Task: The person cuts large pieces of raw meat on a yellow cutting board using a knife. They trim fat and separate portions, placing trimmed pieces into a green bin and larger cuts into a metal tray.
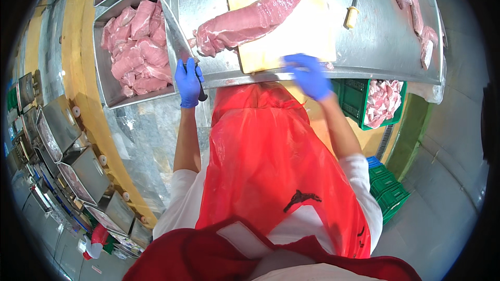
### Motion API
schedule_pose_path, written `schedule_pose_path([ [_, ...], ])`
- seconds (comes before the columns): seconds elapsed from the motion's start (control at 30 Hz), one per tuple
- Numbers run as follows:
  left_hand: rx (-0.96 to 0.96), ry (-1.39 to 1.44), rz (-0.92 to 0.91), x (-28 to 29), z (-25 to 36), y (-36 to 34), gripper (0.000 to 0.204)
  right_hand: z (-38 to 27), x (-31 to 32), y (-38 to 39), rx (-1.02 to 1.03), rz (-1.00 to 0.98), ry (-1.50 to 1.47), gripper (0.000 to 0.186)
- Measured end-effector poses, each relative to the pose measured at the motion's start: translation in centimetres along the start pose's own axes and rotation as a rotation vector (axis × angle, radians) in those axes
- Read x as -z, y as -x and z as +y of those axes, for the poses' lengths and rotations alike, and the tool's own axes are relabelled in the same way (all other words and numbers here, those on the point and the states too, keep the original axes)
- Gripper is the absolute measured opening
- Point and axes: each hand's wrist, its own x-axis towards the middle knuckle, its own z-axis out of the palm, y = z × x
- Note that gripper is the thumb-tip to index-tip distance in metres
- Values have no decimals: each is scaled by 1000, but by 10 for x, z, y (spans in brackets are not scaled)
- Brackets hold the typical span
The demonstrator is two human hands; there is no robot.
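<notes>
Meat slab [252, 18] lies slantwise on the yellow board [291, 47], left end overhanging onto the steel table [383, 41]. Left to right: meat-filled tray [140, 100]; your left hand [189, 83] grips the knife [176, 31], blade pointing away from you; your right hand [311, 78], blurred, looks empty, fingers extended by the board's front edge. Risks: a careless blade swing could nick your right hand; slick-looking steel could let the overhanging end slide.

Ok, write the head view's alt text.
A blue-gloved left hand holds a knife; the blurred right hand is near a yellow board. A long cut of raw meat lies partly on it; a metal bin at left holds more.
</notes>
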Motion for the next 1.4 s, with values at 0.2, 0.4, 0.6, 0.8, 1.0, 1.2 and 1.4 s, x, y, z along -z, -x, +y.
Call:
schedule_pose_path([
  [0.2,-4,-46,-8,-25,2,-12,19,191,217,134,-237,939,1117,31],
  [0.4,-45,-107,51,-53,14,-14,17,283,213,52,-466,246,736,72],
  [0.6,-48,87,257,-109,26,13,16,86,40,-218,674,-154,782,102],
  [0.8,-115,-723,364,-196,3,67,14,108,36,-265,743,-515,867,94],
  [1.0,-21,-1005,353,-289,-28,39,29,111,50,-230,607,-349,939,78],
  [1.2,148,-986,253,-292,-64,65,32,123,89,-226,404,-373,965,77],
  [1.4,150,-1020,318,-276,-60,-26,34,107,78,-205,369,-405,917,75],
])
